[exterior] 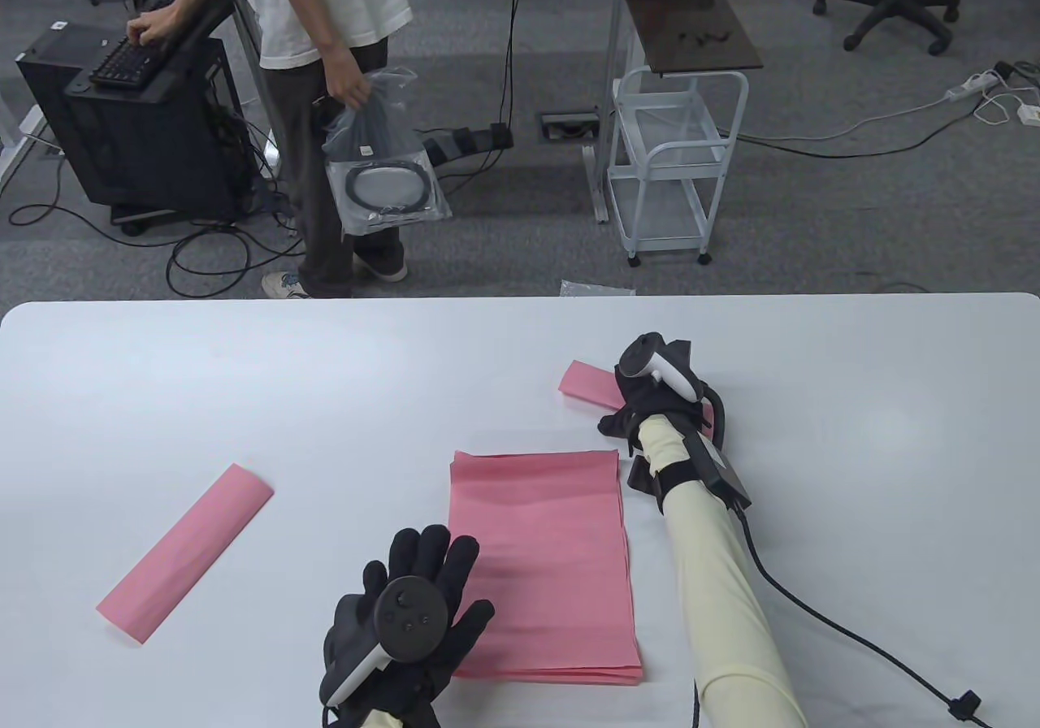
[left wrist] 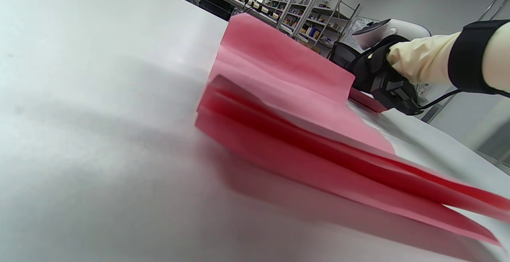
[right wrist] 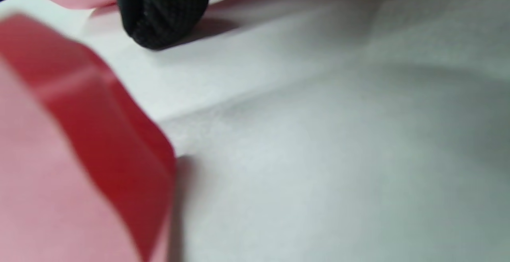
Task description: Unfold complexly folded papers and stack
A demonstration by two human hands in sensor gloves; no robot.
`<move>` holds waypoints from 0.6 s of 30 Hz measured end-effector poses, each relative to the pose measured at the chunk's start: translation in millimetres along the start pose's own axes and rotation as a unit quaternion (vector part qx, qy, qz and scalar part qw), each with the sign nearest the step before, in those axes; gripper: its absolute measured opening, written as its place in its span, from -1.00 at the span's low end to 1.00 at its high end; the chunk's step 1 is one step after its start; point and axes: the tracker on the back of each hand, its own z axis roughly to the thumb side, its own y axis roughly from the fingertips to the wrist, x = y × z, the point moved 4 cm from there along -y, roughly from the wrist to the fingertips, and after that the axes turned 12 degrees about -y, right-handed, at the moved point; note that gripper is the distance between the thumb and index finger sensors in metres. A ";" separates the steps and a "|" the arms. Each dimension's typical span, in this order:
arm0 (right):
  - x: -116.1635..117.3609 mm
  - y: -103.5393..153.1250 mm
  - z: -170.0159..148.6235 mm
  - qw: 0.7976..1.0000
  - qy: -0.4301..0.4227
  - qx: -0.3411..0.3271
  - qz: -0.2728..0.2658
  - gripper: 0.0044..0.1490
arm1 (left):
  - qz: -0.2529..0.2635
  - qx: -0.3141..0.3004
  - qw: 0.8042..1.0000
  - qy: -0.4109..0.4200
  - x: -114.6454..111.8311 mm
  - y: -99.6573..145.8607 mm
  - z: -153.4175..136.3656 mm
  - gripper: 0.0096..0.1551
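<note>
A stack of unfolded pink sheets [exterior: 546, 565] lies flat in the middle of the white table [exterior: 244, 387]; the left wrist view shows its layered edge [left wrist: 287, 134]. My left hand [exterior: 422, 569] lies flat at the stack's left edge, fingers straight, some of them resting on the paper. My right hand [exterior: 624, 405] is further back on a folded pink paper [exterior: 587, 381]. Its fingers curl down over that paper, with the thumb [exterior: 613, 424] at the near edge. A fingertip [right wrist: 163, 11] touches the table beside the pink edge. Another folded pink strip [exterior: 185, 553] lies at the left.
A black cable [exterior: 845, 639] runs from my right wrist across the table's right side. Behind the table a person [exterior: 325, 70] stands holding a plastic bag. A white cart [exterior: 674, 159] stands on the floor beyond the far edge.
</note>
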 end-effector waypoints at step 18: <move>-35.9 61.7 7.1 0.980 -0.055 -0.167 -0.090 -0.31 | -0.033 -0.021 0.999 0.014 -11.3 -10.5 4.5 -0.20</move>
